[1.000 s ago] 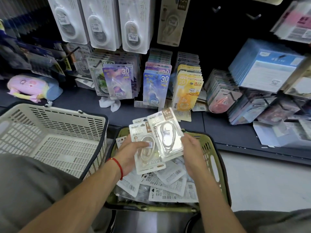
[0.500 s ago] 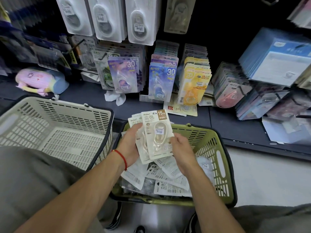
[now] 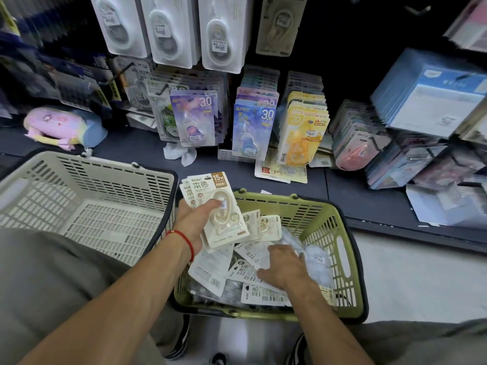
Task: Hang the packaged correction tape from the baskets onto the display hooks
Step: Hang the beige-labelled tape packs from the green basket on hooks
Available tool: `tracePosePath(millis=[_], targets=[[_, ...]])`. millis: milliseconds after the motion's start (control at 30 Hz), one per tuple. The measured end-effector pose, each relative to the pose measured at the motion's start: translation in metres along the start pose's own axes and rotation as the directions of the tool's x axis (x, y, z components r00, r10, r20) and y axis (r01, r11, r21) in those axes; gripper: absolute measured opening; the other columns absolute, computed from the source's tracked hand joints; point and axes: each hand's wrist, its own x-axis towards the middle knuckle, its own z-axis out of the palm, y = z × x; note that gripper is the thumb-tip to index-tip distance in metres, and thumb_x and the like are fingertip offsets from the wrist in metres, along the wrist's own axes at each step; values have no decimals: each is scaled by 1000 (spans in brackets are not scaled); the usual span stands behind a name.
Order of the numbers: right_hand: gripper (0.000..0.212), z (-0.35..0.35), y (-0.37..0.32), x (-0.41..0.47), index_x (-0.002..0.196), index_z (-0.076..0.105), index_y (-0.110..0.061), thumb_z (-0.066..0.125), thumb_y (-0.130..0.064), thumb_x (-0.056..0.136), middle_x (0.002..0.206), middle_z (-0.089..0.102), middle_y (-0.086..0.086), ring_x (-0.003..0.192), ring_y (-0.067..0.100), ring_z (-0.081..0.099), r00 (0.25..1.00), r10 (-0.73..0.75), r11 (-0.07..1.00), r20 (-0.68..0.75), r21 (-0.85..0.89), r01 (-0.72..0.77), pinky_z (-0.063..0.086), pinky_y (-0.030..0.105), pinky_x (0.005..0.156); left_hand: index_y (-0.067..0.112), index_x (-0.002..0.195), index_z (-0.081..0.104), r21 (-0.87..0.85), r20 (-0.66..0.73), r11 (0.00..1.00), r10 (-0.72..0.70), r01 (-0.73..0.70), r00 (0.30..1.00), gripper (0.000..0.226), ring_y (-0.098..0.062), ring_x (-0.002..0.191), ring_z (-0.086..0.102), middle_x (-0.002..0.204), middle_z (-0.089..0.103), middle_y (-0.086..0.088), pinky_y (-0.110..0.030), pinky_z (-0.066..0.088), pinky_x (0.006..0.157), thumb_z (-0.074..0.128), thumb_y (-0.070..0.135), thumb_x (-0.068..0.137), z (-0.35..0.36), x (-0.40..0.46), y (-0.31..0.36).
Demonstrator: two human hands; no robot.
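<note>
At left the white basket (image 3: pixel 87 206) looks emptied, your left hand (image 3: pixel 196 222) at centre has its grip around a small stack of correction tape packs (image 3: pixel 218 206), unhung, while your right hand (image 3: pixel 283 267) reaches, fingers spread, into the part-full green basket (image 3: pixel 350 259).

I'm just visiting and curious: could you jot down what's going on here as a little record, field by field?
Setting: shop shelf with packaged stationery on display hooks
Left hand: grips a small stack of cream correction tape packs, thumb across the top one
Right hand: down in the green basket, fingers spread on the loose packs
White basket: nothing visible inside
Stage: gathering packs; none being hung yet
</note>
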Motion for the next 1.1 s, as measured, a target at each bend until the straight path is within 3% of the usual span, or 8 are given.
tracePosePath(millis=[167,267,433,533,633,700,900,1100], targets=[[57,-18,16,-11,137,60,-19,67,-51,91,134,59,7,127,25,54,994,-65,995,87,85,58,46,33,94,22,129,62,22,10,1000,-3,2,1000,55,-36,101,77,115,79,-7,-69,59,82,84,9,80,0,-3,4],[23,-27,44,-17,94,70,-20,56,-35,102,88,67,0,83,17,59,992,-126,926,-10,357,121,43,33,71,23,127,63,11,34,1000,5,-6,999,54,-35,100,77,114,79,-7,-67,61,79,84,9,80,-1,-5,3],[36,-36,81,-24,70,58,-10,47,-8,104,65,51,1,63,17,44,956,159,728,-247,684,55,31,32,61,35,122,64,7,105,998,59,-60,993,54,-25,93,80,107,81,4,-56,64,73,87,10,81,2,-12,7],[32,-53,74,-30,77,65,-6,47,-17,102,70,61,5,64,18,53,917,295,449,-267,886,114,41,28,60,35,122,62,-15,150,998,70,-68,986,52,-25,99,79,110,81,3,-59,63,84,86,10,83,9,-21,10],[34,-83,52,-34,75,79,-17,53,-22,98,78,74,9,64,21,69,953,230,44,-196,981,192,53,31,56,29,129,60,2,205,996,91,-94,975,55,-28,107,76,116,79,-1,-61,59,95,85,8,84,22,-34,16],[28,-105,39,-35,81,82,-18,60,-28,96,85,77,12,69,25,73,963,158,-85,-220,968,235,56,36,57,24,132,62,22,273,993,109,-119,956,51,-30,109,76,118,79,-5,-60,57,98,83,10,87,32,-44,25],[44,-185,7,-38,115,79,-17,87,-40,79,117,79,12,101,27,78,885,-106,-3,-453,890,456,62,30,73,18,126,73,1,330,963,256,-271,909,35,-29,106,77,115,80,-7,-52,59,97,79,18,91,61,-64,82],[29,-276,-23,-35,115,68,-30,71,-47,93,111,78,-7,100,14,76,676,-51,226,-735,650,725,57,31,79,22,125,70,84,190,771,610,-632,769,40,-9,98,77,110,80,7,-38,61,91,83,18,87,87,-60,177]])
